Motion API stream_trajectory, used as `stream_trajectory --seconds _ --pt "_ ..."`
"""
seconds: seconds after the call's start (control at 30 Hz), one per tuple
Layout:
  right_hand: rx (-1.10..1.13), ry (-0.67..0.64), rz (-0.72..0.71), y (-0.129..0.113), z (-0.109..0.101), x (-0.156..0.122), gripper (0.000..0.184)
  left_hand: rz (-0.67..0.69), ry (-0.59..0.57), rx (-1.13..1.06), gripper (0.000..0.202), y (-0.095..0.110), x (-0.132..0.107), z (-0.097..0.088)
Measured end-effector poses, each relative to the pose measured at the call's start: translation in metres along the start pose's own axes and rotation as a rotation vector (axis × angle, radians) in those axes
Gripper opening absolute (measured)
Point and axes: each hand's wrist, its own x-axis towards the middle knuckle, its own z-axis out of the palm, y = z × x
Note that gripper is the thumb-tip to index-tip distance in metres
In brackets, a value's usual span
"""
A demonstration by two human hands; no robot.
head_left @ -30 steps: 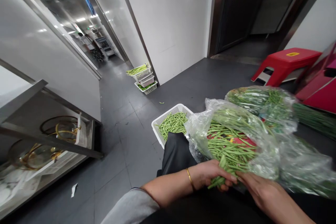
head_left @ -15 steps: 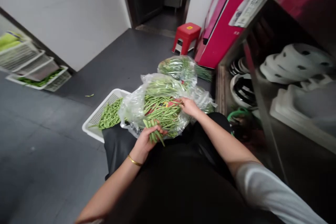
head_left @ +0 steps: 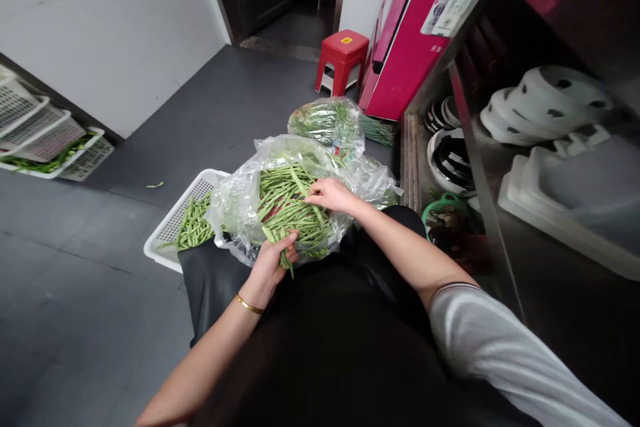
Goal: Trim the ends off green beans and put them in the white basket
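Observation:
My left hand [head_left: 274,259] is closed around a small bunch of green beans [head_left: 273,235], their ends sticking out past the thumb. Over the bag, my right hand [head_left: 331,195] has its fingers pinched on a green bean [head_left: 299,181]; the fingertips partly hide the grip. Loose green beans [head_left: 285,203] fill an opened clear plastic bag [head_left: 233,203] at my lap, with a bit of red showing among them. Left of the bag, a white perforated basket [head_left: 159,240] holds more green beans [head_left: 194,225].
Beyond lie another bag of greens [head_left: 325,121] and a red stool [head_left: 344,57]. Stacked white baskets [head_left: 87,159] stand at the left wall. At right are a pink cabinet [head_left: 407,60], a metal-edged shelf with white containers [head_left: 545,107], and a green basket [head_left: 433,213].
My right hand has moved from the bag's right side in over the beans, where it now pinches a bean. My left hand still holds its bunch. The camera view has shifted slightly.

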Motion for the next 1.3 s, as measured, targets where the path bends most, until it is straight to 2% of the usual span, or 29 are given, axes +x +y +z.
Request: stream_trajectory --seconds 0.1,0.2,0.33,0.4,0.47,0.5,0.6,0.63,0.67,0.73,0.77,0.8,0.83,0.9,0.93,1.0,1.03,1.1,1.13,1.23,1.3 --pt "0.412 -0.003 0.0 -0.027 0.026 -0.019 0.029 0.161 0.074 0.1 0.033 -0.004 0.003 0.006" --pt "0.588 0.023 0.073 -0.048 0.047 -0.038 0.027 0.23 0.08 0.188 0.028 -0.007 0.001 0.008" --pt "0.464 0.064 0.1 -0.057 0.042 -0.067 0.03 0.294 0.135 0.133 0.024 -0.001 -0.005 0.007" --pt "0.38 -0.068 0.096 -0.058 0.039 -0.082 0.034 0.339 0.15 0.049 0.024 0.003 -0.006 0.007" --pt "0.405 -0.244 0.115 -0.059 0.041 -0.094 0.033 0.375 0.156 -0.019 0.025 0.007 -0.006 0.006" --pt "0.43 -0.27 0.13 -0.06 0.043 -0.098 0.031 0.387 0.159 -0.04 0.025 0.007 -0.006 0.006" --pt "0.41 -0.185 0.097 -0.061 0.05 -0.104 0.027 0.394 0.158 -0.033 0.026 0.003 -0.008 0.007" --pt "0.384 -0.248 0.052 -0.062 0.052 -0.105 0.026 0.377 0.143 0.006 0.028 0.001 -0.009 0.007" --pt "0.364 -0.389 -0.002 -0.063 0.053 -0.106 0.025 0.351 0.114 0.064 0.029 -0.001 -0.011 0.008" --pt "0.322 -0.769 -0.072 -0.063 0.054 -0.108 0.025 0.287 0.027 0.193 0.031 -0.003 -0.016 0.009" --pt "0.286 -0.918 -0.078 -0.062 0.054 -0.108 0.025 0.255 -0.026 0.236 0.032 -0.003 -0.019 0.008" --pt "0.243 -0.996 -0.073 -0.06 0.052 -0.108 0.024 0.222 -0.081 0.248 0.032 -0.002 -0.021 0.008" --pt "0.214 -0.999 -0.065 -0.057 0.048 -0.108 0.021 0.186 -0.137 0.232 0.032 0.0 -0.023 0.007" --pt "0.272 -0.866 -0.023 -0.047 0.037 -0.104 0.018 0.089 -0.243 0.175 0.032 0.003 -0.026 0.003" --pt "0.384 -0.762 0.008 -0.042 0.03 -0.101 0.028 0.034 -0.29 0.157 0.031 0.004 -0.027 0.001" --pt "0.743 -0.492 0.071 -0.033 0.015 -0.094 0.046 -0.049 -0.348 0.163 0.029 0.003 -0.028 -0.001" --pt "0.935 -0.354 0.087 -0.031 0.008 -0.09 0.049 -0.071 -0.358 0.18 0.027 0.002 -0.028 -0.001" --pt "1.209 -0.118 0.075 -0.029 -0.001 -0.084 0.044 -0.08 -0.357 0.201 0.022 0.0 -0.027 0.0" --pt "1.278 -0.032 0.066 -0.03 -0.002 -0.082 0.041 -0.078 -0.354 0.197 0.021 0.0 -0.027 0.0" --pt "1.31 0.095 0.113 -0.031 0.004 -0.079 0.035 -0.07 -0.367 0.13 0.02 -0.001 -0.028 0.002" --pt "1.282 0.107 0.155 -0.03 0.011 -0.08 0.036 -0.077 -0.387 0.106 0.022 -0.001 -0.03 0.002"
